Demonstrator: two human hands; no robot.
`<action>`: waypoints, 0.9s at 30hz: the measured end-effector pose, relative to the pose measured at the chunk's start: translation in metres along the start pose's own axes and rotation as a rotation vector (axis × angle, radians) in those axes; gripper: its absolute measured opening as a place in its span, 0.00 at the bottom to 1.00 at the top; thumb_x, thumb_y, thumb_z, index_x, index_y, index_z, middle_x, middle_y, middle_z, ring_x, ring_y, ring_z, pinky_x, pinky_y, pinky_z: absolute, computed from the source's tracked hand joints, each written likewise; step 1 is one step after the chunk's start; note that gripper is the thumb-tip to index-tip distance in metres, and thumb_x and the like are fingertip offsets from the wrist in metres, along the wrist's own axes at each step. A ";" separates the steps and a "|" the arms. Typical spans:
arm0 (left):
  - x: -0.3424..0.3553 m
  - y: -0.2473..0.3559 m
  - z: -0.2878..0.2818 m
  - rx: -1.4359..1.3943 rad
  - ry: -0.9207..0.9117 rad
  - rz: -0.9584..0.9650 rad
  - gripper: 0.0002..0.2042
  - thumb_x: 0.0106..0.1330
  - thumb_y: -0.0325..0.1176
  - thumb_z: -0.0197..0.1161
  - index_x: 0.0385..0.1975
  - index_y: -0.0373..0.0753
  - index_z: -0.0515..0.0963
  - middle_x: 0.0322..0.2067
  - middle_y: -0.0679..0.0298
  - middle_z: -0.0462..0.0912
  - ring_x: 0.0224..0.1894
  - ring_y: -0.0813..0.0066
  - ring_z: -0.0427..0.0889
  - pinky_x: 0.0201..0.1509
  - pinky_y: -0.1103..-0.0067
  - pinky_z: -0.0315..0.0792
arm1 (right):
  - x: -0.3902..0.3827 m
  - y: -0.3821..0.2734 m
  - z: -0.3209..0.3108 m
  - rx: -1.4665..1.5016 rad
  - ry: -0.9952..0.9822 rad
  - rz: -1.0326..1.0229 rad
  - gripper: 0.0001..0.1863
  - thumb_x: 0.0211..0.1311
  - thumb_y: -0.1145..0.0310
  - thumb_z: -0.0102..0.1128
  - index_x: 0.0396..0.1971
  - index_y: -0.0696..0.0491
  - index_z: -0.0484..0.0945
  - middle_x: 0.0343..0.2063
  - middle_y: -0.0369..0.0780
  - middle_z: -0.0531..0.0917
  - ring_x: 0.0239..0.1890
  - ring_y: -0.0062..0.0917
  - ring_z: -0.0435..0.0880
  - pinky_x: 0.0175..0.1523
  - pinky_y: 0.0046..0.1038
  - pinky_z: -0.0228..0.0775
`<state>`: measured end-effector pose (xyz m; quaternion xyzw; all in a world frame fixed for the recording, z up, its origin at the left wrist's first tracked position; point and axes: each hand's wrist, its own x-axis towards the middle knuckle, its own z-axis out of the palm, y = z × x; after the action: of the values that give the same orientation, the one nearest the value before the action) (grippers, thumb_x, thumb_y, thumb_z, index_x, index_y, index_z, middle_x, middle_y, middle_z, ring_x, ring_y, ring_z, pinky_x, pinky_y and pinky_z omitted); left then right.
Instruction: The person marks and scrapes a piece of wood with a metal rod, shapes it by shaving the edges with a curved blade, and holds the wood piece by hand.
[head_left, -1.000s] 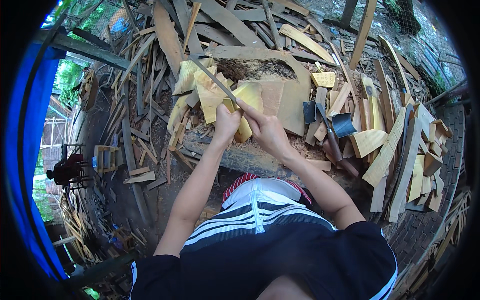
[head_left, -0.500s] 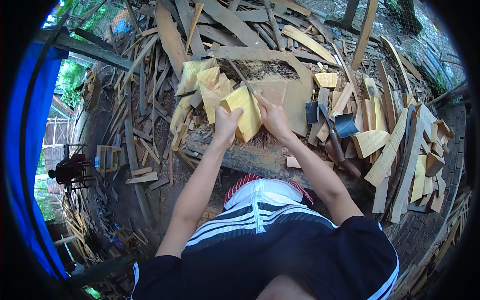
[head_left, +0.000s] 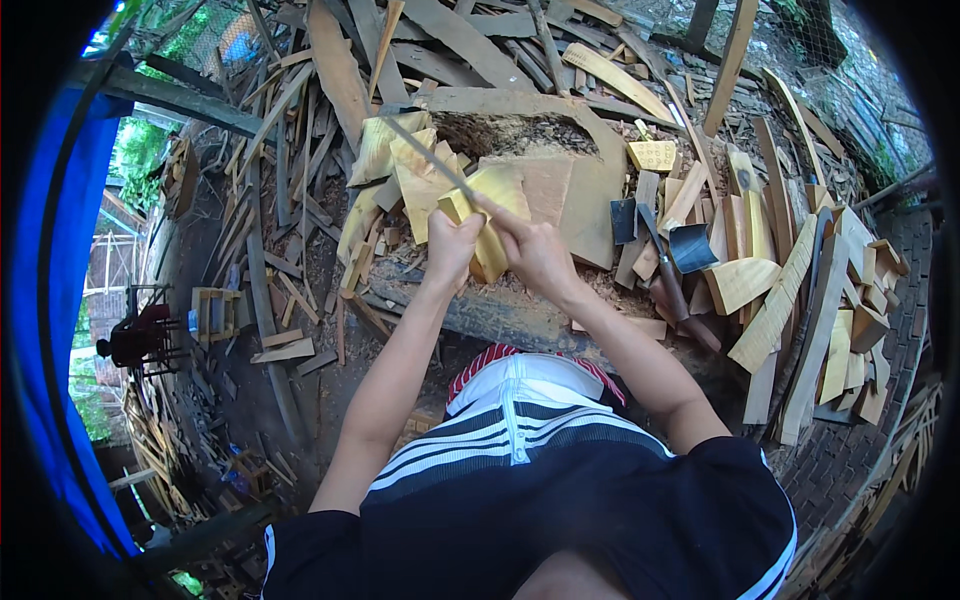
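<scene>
While the left hand (head_left: 453,250) is gripping a thick, yellow, straight-edged wooden block (head_left: 489,257), the right hand (head_left: 538,250) is holding a long, narrow, grey metal tool (head_left: 428,153) by its near end. Both hands are curling closely around what they are holding; because the tool's near end is disappearing into the right hand, its handle cannot be made out. The block is sitting between the hands, above the near part of a broad, rough wooden counter (head_left: 595,215), and appears to be tilting, probably so that its upper part is facing the tool. The left hand is clasping its left side, presumably for steadiness and to be keeping clear of the tool's length. The tool is extending toward the far left, crossing the block's upper part; whether the two are touching cannot be told.

Just beyond, pale yellow, split wooden chunks (head_left: 415,185) are showing ragged, torn faces, whereas the block is presenting flatter planes. On the right, a black, curved metal blade (head_left: 690,250) is lying near a yellow, curved-edged wooden offcut (head_left: 740,283), perhaps for easy reach. Behind the counter, grey, weathered planks (head_left: 470,50) are lying heaped at varied angles.
</scene>
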<state>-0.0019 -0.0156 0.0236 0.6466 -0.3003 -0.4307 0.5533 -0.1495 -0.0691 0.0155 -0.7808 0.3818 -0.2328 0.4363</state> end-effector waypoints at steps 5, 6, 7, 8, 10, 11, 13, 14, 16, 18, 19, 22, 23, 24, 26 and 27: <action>0.002 0.007 0.009 -0.071 0.030 -0.003 0.13 0.61 0.19 0.58 0.46 0.24 0.75 0.40 0.56 0.83 0.38 0.71 0.85 0.43 0.77 0.78 | 0.031 0.081 0.007 -0.072 0.062 0.186 0.21 0.67 0.61 0.49 0.60 0.36 0.73 0.41 0.54 0.83 0.44 0.46 0.83 0.51 0.43 0.74; -0.001 0.004 0.008 -0.061 0.029 0.009 0.14 0.60 0.20 0.58 0.46 0.24 0.74 0.41 0.56 0.83 0.39 0.71 0.84 0.44 0.77 0.78 | 0.033 0.088 0.006 -0.073 0.058 0.183 0.21 0.67 0.61 0.49 0.60 0.36 0.73 0.41 0.54 0.83 0.44 0.46 0.83 0.51 0.43 0.74; -0.002 0.002 0.008 -0.052 0.027 0.021 0.15 0.60 0.20 0.58 0.47 0.23 0.74 0.42 0.55 0.82 0.40 0.71 0.84 0.45 0.76 0.78 | 0.035 0.095 0.005 0.043 0.117 0.132 0.20 0.69 0.59 0.48 0.59 0.41 0.74 0.45 0.53 0.81 0.48 0.44 0.82 0.54 0.40 0.72; 0.000 0.000 0.004 -0.054 0.029 0.021 0.15 0.60 0.20 0.58 0.47 0.23 0.74 0.42 0.55 0.82 0.40 0.71 0.84 0.45 0.76 0.78 | 0.038 0.102 0.004 0.159 0.177 0.081 0.21 0.70 0.58 0.46 0.59 0.46 0.75 0.50 0.53 0.80 0.51 0.42 0.81 0.57 0.38 0.71; 0.011 -0.002 -0.013 0.008 -0.122 -0.004 0.17 0.59 0.20 0.60 0.50 0.25 0.72 0.44 0.55 0.81 0.43 0.69 0.83 0.48 0.75 0.78 | 0.049 0.105 -0.007 0.254 0.203 0.125 0.23 0.69 0.54 0.48 0.58 0.50 0.75 0.50 0.52 0.81 0.52 0.41 0.81 0.58 0.36 0.69; 0.012 -0.002 -0.020 0.008 -0.126 -0.001 0.17 0.59 0.20 0.60 0.50 0.25 0.72 0.44 0.55 0.81 0.43 0.69 0.83 0.48 0.75 0.78 | 0.053 0.106 -0.015 0.350 0.236 0.176 0.27 0.68 0.51 0.50 0.57 0.55 0.75 0.50 0.52 0.81 0.53 0.39 0.81 0.59 0.33 0.68; 0.017 -0.001 -0.033 -0.148 -0.090 -0.095 0.21 0.58 0.22 0.63 0.52 0.27 0.71 0.45 0.55 0.81 0.46 0.68 0.83 0.51 0.74 0.78 | 0.059 0.106 -0.034 0.285 0.133 0.227 0.29 0.65 0.47 0.54 0.55 0.56 0.77 0.45 0.49 0.83 0.48 0.36 0.82 0.54 0.31 0.70; 0.018 0.002 -0.041 -0.214 -0.144 -0.112 0.22 0.58 0.23 0.65 0.53 0.28 0.71 0.46 0.55 0.81 0.46 0.67 0.83 0.52 0.73 0.78 | 0.058 0.106 -0.046 0.222 0.023 0.276 0.32 0.61 0.44 0.58 0.54 0.57 0.78 0.40 0.46 0.85 0.42 0.33 0.84 0.48 0.30 0.73; 0.022 0.012 -0.050 -0.229 -0.205 -0.141 0.21 0.58 0.24 0.65 0.53 0.29 0.72 0.46 0.55 0.81 0.47 0.67 0.83 0.53 0.72 0.78 | 0.050 0.107 -0.069 0.257 -0.071 0.264 0.33 0.58 0.42 0.61 0.51 0.56 0.80 0.34 0.42 0.84 0.34 0.27 0.81 0.39 0.26 0.70; 0.028 0.020 -0.049 -0.234 -0.298 -0.174 0.18 0.61 0.27 0.66 0.50 0.30 0.73 0.45 0.56 0.81 0.44 0.68 0.83 0.49 0.73 0.80 | 0.035 0.106 -0.090 0.363 -0.184 0.291 0.29 0.54 0.42 0.66 0.42 0.55 0.85 0.23 0.30 0.80 0.20 0.11 0.67 0.21 0.19 0.53; 0.033 0.019 -0.050 -0.235 -0.304 -0.167 0.18 0.61 0.27 0.66 0.50 0.30 0.73 0.45 0.56 0.81 0.44 0.68 0.83 0.49 0.73 0.80 | 0.028 0.104 -0.097 0.359 -0.177 0.286 0.29 0.54 0.42 0.66 0.42 0.55 0.85 0.23 0.30 0.80 0.20 0.11 0.67 0.21 0.19 0.53; 0.053 0.007 -0.047 -0.245 -0.348 -0.240 0.17 0.61 0.29 0.66 0.49 0.31 0.74 0.43 0.57 0.82 0.43 0.69 0.84 0.48 0.73 0.80 | 0.010 0.103 -0.118 0.316 -0.305 0.356 0.24 0.51 0.50 0.72 0.37 0.56 0.85 0.20 0.30 0.80 0.17 0.10 0.65 0.20 0.18 0.51; 0.061 0.005 -0.044 -0.211 -0.402 -0.252 0.17 0.62 0.31 0.66 0.49 0.31 0.75 0.42 0.58 0.82 0.43 0.70 0.84 0.48 0.75 0.80 | 0.004 0.104 -0.121 0.313 -0.294 0.359 0.24 0.51 0.50 0.72 0.37 0.56 0.85 0.20 0.30 0.80 0.17 0.10 0.65 0.20 0.18 0.51; 0.072 0.002 -0.039 -0.177 -0.464 -0.265 0.17 0.63 0.33 0.66 0.48 0.31 0.75 0.41 0.59 0.83 0.42 0.71 0.84 0.48 0.76 0.79 | -0.005 0.106 -0.124 0.320 -0.287 0.338 0.22 0.51 0.51 0.72 0.34 0.56 0.85 0.19 0.30 0.80 0.16 0.09 0.64 0.20 0.18 0.50; 0.094 -0.004 -0.031 0.041 -0.398 -0.254 0.19 0.64 0.36 0.66 0.49 0.30 0.75 0.41 0.60 0.83 0.42 0.72 0.84 0.49 0.78 0.78 | -0.022 0.102 -0.115 0.440 -0.237 0.380 0.16 0.53 0.54 0.72 0.26 0.53 0.83 0.19 0.30 0.81 0.15 0.08 0.63 0.19 0.17 0.49; 0.106 -0.010 -0.024 0.256 -0.326 -0.246 0.21 0.65 0.39 0.65 0.50 0.29 0.75 0.41 0.62 0.83 0.42 0.74 0.84 0.49 0.79 0.77 | -0.029 0.092 -0.110 0.663 -0.196 0.418 0.15 0.56 0.58 0.70 0.21 0.50 0.76 0.17 0.28 0.75 0.13 0.08 0.61 0.18 0.16 0.46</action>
<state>0.0663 -0.0937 -0.0093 0.6651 -0.3565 -0.5521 0.3544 -0.2802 -0.1312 -0.0083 -0.5220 0.3931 -0.1740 0.7367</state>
